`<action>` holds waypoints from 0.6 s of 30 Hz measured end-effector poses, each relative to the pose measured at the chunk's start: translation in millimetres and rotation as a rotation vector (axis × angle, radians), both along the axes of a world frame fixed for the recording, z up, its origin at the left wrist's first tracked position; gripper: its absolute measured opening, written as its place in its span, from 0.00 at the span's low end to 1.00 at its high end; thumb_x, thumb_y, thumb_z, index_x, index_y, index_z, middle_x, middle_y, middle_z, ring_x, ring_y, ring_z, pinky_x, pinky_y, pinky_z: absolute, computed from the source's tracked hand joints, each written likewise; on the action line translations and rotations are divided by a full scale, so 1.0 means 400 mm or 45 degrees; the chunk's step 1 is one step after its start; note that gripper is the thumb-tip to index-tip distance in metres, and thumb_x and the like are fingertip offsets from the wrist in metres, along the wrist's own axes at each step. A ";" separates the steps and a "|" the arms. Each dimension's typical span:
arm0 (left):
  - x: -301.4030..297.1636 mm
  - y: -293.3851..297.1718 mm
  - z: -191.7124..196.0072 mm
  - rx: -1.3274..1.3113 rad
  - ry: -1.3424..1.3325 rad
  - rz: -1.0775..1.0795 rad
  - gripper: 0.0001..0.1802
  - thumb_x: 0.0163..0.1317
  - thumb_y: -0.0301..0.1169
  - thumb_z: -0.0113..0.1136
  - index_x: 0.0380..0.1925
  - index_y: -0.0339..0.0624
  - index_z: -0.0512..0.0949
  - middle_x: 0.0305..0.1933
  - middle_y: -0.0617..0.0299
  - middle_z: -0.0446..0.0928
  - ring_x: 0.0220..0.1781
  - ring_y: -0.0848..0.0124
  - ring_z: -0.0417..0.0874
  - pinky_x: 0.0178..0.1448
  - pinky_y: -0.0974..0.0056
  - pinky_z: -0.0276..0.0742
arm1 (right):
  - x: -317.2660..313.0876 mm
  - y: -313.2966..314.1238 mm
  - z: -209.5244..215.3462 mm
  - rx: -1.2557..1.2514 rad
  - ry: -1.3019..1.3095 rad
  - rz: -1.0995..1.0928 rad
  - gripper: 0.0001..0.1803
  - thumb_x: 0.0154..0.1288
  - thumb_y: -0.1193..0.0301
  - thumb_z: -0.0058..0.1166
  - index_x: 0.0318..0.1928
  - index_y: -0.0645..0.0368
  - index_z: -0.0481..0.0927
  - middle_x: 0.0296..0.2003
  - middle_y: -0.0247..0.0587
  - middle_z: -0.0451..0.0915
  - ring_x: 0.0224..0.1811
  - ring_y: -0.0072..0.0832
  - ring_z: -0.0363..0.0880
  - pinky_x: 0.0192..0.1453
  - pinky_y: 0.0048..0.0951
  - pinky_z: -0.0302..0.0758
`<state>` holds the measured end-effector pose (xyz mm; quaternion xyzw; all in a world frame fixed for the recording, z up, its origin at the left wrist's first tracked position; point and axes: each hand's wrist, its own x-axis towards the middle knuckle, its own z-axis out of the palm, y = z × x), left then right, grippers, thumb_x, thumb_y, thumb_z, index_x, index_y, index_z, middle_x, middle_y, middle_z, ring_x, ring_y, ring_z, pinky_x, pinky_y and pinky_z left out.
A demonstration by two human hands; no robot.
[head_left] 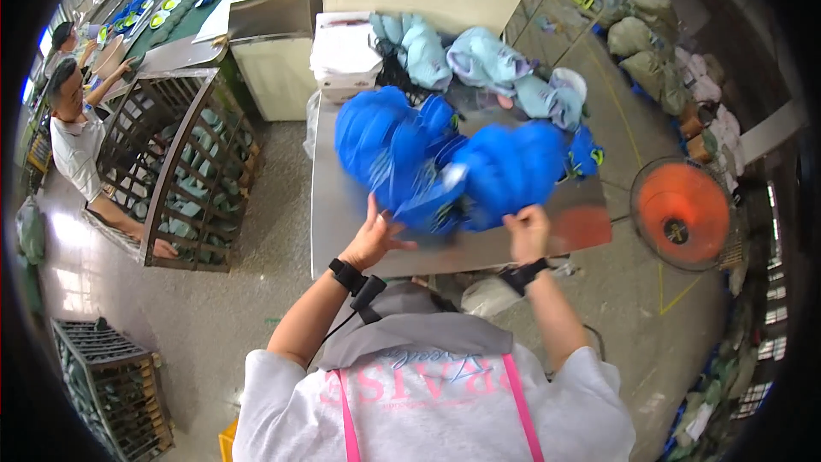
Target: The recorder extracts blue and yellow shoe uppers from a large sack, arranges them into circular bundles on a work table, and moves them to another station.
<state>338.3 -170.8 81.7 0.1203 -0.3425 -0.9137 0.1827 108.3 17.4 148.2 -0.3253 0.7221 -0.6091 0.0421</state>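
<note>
On the metal table [329,235] lies a heap of blue shoe uppers [376,137], nested in stacks and partly smeared by motion. My left hand [375,235] is at the near left edge of the heap, fingers and thumb spread, fingertips by the blue material. At the near edge of the right-hand blue stack [513,167], my right hand [528,235] has its fingers bent against the material and appears to grip it. Pale blue shoe uppers [487,64] lie behind. A smaller blue piece with yellow-green trim [585,154] rests at the table's right edge.
A white box with papers [345,56] stands at the table's back left. An orange fan [682,214] is to the right. A slatted cart [184,162] holds greenish pieces; a person [77,128] has a hand on it. Sacks [650,43] line the far right.
</note>
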 end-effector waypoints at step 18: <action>0.053 0.110 0.089 -2.640 -0.377 0.006 0.20 0.47 0.39 0.57 0.44 0.56 0.74 0.59 0.59 0.64 0.66 0.59 0.55 0.63 0.48 0.53 | 0.324 -0.067 0.048 0.347 0.496 0.941 0.16 0.48 0.72 0.55 0.41 0.57 0.76 0.44 0.43 0.74 0.51 0.37 0.70 0.55 0.41 0.65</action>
